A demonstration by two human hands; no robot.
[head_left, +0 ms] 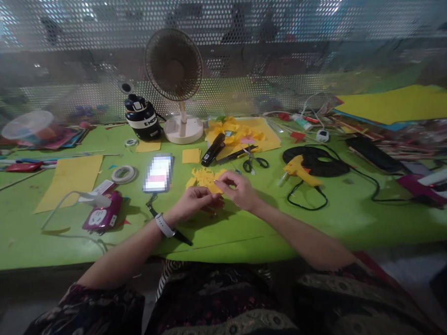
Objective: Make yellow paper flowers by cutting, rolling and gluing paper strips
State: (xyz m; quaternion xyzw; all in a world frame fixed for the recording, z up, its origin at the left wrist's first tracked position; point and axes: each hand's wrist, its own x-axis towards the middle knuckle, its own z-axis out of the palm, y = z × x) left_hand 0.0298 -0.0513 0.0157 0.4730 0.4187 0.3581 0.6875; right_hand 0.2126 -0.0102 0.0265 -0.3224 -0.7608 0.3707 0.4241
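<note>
Both hands are together over the near-middle of the bench [245,243], fingertips nearly meeting at a small yellow paper piece [213,188]. Right hand [242,190]: thumb and index pinched at its right side. Left hand [191,203]: fingers curled in at the near side; can't tell whether they grip it or just steady it, since the contact is hidden. The fringed yellow paper [202,177] sits right behind, just far of the fingers; can't tell if that's one part with the piece or separate scraps.

Step in hand, my read: fine finger shaping of the paper, likely folding or curling by hand. No tool is held. Scissors [250,160] lie to the right and a bit far, apart from the hands; glue gun [299,170] is farther right, also down.

Far of the hands, the yellow paper flowers [231,127] rest on a large yellow sheet [271,131], so I'd guess this is petal work. A small yellow square [191,156] lies flat between the phone [158,174] and the black stapler-like tool [213,149].

Next move calls for: a light pinch, one side steadied while the other works the edge, no hard pull. Thin paper could crease or tear, and loose fringe could snag on a fingertip.
</note>
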